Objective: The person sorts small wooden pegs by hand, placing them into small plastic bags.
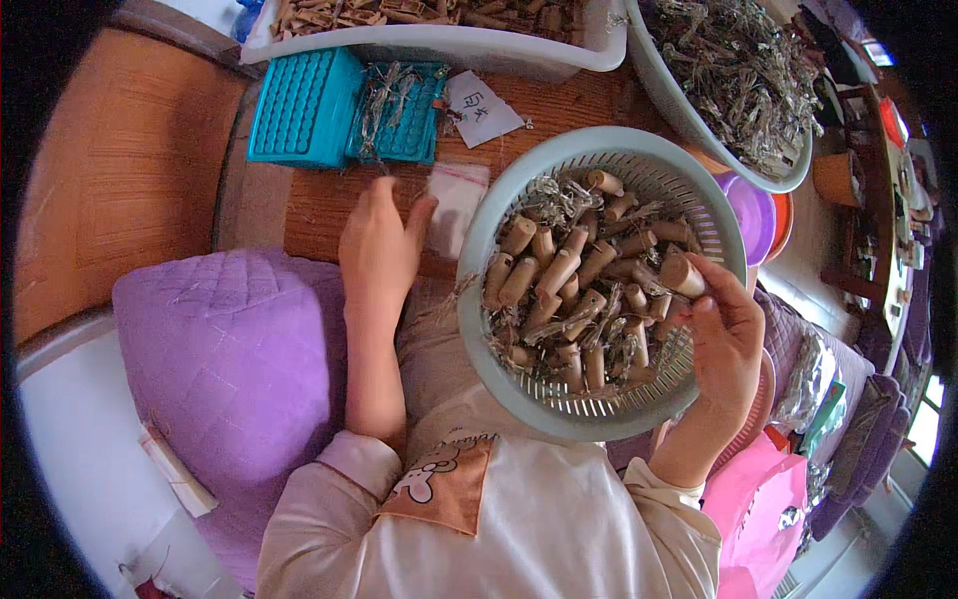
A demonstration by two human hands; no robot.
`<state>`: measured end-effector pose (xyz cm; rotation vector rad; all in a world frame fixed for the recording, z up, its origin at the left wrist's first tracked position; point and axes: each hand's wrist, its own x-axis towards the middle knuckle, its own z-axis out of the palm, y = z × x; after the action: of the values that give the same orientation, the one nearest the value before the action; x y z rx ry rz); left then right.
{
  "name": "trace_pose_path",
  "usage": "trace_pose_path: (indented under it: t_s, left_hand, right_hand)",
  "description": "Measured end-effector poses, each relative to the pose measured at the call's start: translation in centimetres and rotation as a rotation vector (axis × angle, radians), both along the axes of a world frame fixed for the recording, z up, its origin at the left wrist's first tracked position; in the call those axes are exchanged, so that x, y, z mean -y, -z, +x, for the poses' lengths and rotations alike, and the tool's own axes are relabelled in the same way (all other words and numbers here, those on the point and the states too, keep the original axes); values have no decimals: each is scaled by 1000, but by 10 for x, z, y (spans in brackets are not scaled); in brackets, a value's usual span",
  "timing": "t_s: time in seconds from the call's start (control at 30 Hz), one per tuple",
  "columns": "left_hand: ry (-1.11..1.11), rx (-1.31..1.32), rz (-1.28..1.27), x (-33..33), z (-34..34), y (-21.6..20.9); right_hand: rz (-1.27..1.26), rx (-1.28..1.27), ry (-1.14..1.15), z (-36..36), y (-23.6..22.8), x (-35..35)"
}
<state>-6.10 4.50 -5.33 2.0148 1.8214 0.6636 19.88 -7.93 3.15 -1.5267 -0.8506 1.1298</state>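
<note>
right hand [733,329] pinching a tan cylinder [682,275] inside the right rim of the grey-green basket [599,138]

the left hand [379,240], blurred, is just short of the teal tray's [426,120] near edge, its grip impossible to tell; a small clear bag [459,210] fills the gap toward the basket, while bare table [317,210] opens on its left.
</note>
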Motion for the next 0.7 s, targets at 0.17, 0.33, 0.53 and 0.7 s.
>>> trace_pose_path:
  t_s: [0.17, 0.33, 0.53, 0.7]
  left_hand:
    - [15, -287, 11, -4, 4, 31]
    - [2, -189, 37, -12, 6, 34]
    - [52, -293, 112, -18, 1, 38]
    - [34, 118, 8, -10, 0, 7]
  right_hand:
    - [18, -17, -16, 1, 4, -2]
    - [56, 28, -50, 2, 0, -3]
    - [40, 35, -52, -3, -2, -7]
    - [62, 54, -27, 2, -2, -4]
